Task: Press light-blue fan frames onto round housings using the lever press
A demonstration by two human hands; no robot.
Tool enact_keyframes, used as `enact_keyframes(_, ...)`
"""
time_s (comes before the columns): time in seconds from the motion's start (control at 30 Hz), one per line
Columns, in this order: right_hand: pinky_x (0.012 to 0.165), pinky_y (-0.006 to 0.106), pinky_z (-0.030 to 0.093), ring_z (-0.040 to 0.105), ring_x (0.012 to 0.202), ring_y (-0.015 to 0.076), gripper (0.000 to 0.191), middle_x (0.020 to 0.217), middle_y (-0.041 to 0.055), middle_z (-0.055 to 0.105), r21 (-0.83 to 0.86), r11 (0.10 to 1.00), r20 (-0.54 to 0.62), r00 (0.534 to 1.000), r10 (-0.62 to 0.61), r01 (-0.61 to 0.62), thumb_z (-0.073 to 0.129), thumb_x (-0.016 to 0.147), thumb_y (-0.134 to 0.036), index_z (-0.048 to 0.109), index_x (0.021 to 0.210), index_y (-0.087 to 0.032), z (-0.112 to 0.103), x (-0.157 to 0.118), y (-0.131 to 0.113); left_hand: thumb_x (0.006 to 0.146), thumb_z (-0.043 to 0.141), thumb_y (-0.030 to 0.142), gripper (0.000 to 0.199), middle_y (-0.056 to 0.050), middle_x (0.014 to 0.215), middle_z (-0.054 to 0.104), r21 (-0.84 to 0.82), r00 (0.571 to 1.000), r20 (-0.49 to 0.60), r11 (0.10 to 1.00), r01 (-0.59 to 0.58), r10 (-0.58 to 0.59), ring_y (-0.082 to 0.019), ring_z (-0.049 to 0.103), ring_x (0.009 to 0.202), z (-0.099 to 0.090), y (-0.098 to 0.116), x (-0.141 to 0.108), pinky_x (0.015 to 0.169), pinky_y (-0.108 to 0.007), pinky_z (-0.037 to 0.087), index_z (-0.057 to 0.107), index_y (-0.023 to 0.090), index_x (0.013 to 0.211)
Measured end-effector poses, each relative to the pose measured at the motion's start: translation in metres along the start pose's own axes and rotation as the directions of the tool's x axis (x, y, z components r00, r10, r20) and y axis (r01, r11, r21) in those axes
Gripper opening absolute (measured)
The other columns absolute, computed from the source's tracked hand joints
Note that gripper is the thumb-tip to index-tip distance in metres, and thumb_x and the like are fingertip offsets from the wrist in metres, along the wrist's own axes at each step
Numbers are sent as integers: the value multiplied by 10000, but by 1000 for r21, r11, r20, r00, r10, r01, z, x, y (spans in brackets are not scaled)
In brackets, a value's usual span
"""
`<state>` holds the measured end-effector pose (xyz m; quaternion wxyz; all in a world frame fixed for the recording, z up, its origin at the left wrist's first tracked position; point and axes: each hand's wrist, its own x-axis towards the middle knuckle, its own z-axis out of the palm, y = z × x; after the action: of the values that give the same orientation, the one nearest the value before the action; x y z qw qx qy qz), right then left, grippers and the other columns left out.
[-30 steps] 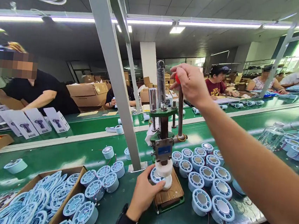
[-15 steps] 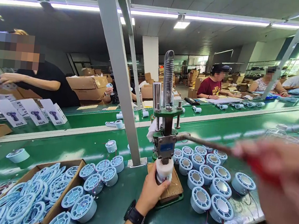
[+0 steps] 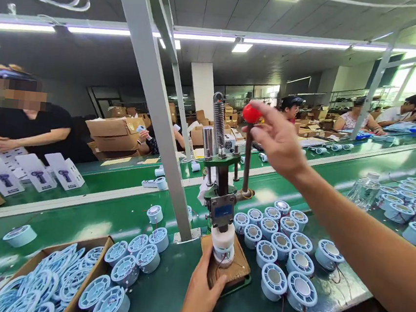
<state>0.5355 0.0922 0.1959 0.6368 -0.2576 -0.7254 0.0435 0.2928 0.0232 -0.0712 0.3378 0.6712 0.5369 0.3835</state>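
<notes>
lever (image 3: 247, 162) back upright; right hand (image 3: 282, 146) loose at red knob (image 3: 251, 112); left hand (image 3: 200, 292), fingers (image 3: 205, 261) wide beside blue part (image 3: 223, 250) (pressing stroke likely done).

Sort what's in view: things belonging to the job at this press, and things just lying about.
Likely the job's:
hand-lever press
red knob
light-blue part under the white press head
light-blue housings either side
light-blue rings

Apparently just lying about:
clear plastic bottle
brown cardboard boxes
</notes>
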Motion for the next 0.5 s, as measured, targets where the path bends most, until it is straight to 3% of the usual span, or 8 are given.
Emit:
enact_keyframes(0.07, 981, 330, 525, 549, 1209, 182, 484, 1377, 74, 504, 9, 997, -10, 997, 74, -74, 495, 884, -149, 459, 1366, -172, 16, -25, 9, 808, 613, 390, 572, -111, 1412, 563, 76, 1000, -9, 997, -10, 11, -291, 503, 1323, -25, -13, -15, 1133, -451, 379, 554, 192, 1342)
enact_keyframes(0.13, 1025, 350, 499, 541, 1223, 186, 489, 1381, 70, 500, -4, 986, -74, 984, 164, -165, 489, 906, -178, 424, 1389, -224, 43, -92, 12, 824, 580, 474, 485, -92, 1321, 642, 145, 997, -75, 989, -1, 12, -295, 572, 1251, -60, -19, -22, 1080, -440, 448, 643, 214, 1229)
enact_keyframes(0.23, 1072, 434, 459, 489, 1301, 244, 609, 1446, 114, 431, -80, 875, -150, 874, 462, -477, 522, 894, -239, 299, 1460, -231, 96, -208, 19, 857, 494, 520, 470, -71, 1272, 671, 269, 950, -312, 960, 74, 15, -295, 592, 1220, -122, -9, -5, 1050, -451, 471, 644, 225, 1191)
enact_keyframes(0.3, 1095, 475, 426, 446, 1346, 273, 735, 1485, 138, 388, -88, 800, -91, 804, 588, -594, 544, 863, -243, 187, 1505, -206, 129, -257, 27, 889, 441, 461, 460, -85, 1297, 647, 402, 925, -376, 908, 117, 48, -290, 585, 1218, -159, 6, 29, 1058, -469, 450, 595, 203, 1238)
enact_keyframes(0.4, 1065, 463, 455, 507, 1297, 272, 718, 1431, 131, 475, -94, 743, -74, 749, 658, -662, 534, 868, -242, 205, 1504, -197, 161, -275, 35, 898, 447, 270, 392, -154, 1278, 634, 539, 952, -297, 836, 104, 73, -282, 586, 1198, -195, 20, 94, 1065, -460, 424, 576, 110, 1232)
enact_keyframes(0.5, 992, 423, 523, 561, 1240, 279, 644, 1386, 126, 527, -156, 761, -232, 773, 591, -629, 540, 891, -268, 290, 1480, -196, 174, -267, 32, 903, 553, 229, 262, -130, 1166, 675, 572, 980, -182, 819, 42, 77, -259, 619, 1129, -200, 21, 148, 1046, -493, 429, 624, 106, 1123)
